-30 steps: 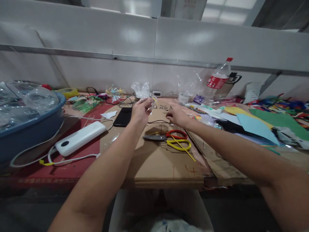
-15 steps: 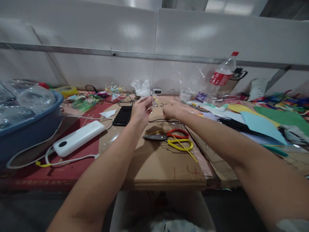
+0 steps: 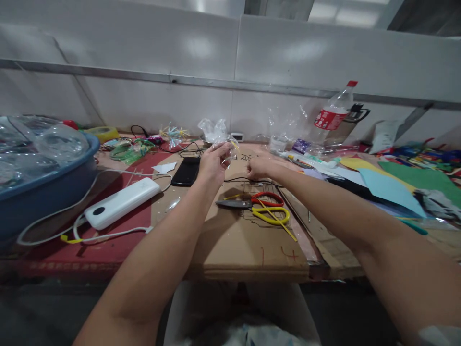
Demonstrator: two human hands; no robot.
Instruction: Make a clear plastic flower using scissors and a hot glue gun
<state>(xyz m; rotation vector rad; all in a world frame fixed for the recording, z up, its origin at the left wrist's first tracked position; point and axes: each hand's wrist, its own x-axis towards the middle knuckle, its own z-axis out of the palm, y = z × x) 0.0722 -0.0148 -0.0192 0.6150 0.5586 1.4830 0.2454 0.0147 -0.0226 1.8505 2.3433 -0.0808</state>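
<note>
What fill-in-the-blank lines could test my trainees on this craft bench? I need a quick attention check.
1. The left hand pinches a small piece of clear ____ near the phone.
2. The scissors on the cardboard have one red and one ____ handle.
3. The white power bank lies beside a ____ tub.
4. The bottle has a ____ cap.

Missing words: plastic; yellow; blue; red
</note>
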